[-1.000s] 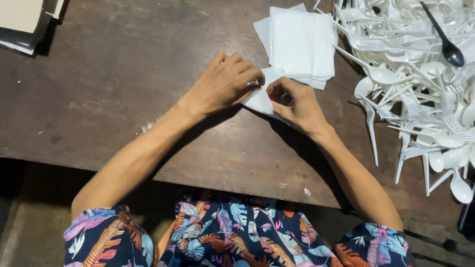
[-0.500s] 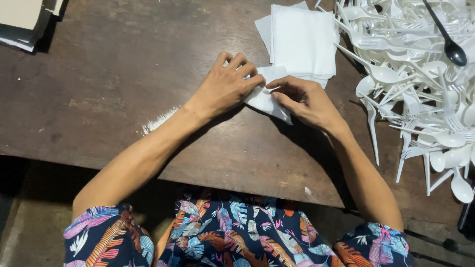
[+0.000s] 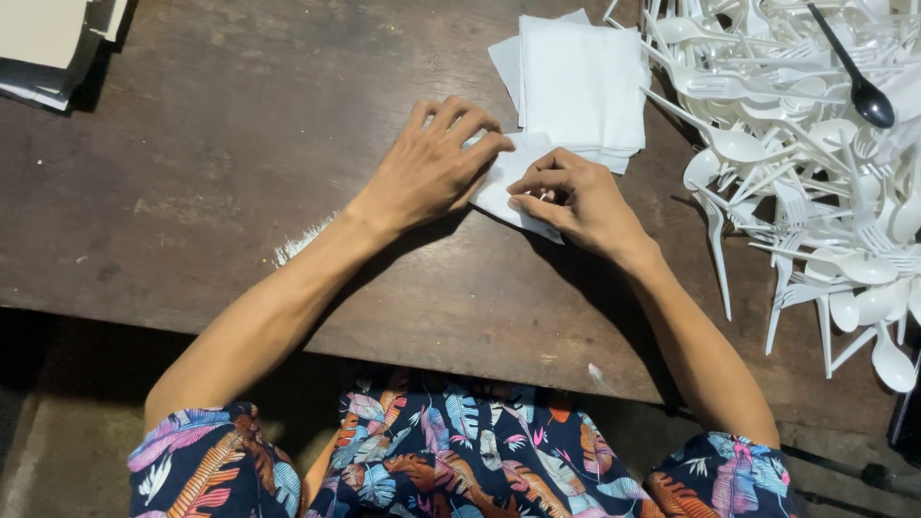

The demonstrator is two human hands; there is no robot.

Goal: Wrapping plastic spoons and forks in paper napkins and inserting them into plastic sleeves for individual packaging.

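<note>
Worn dark wooden table [image 3: 240, 192] over a dim, shadowed floor [image 3: 38, 460].

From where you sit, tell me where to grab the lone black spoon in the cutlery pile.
Take the black spoon by its thin handle, coming from above. It lies on top of the white plastic cutlery, handle pointing to the table's far edge and clear of neighbours, bowl nearer you.

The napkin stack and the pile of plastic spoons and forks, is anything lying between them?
No. In the head view only bare brown table shows between the napkin stack and the white cutlery pile.
</note>
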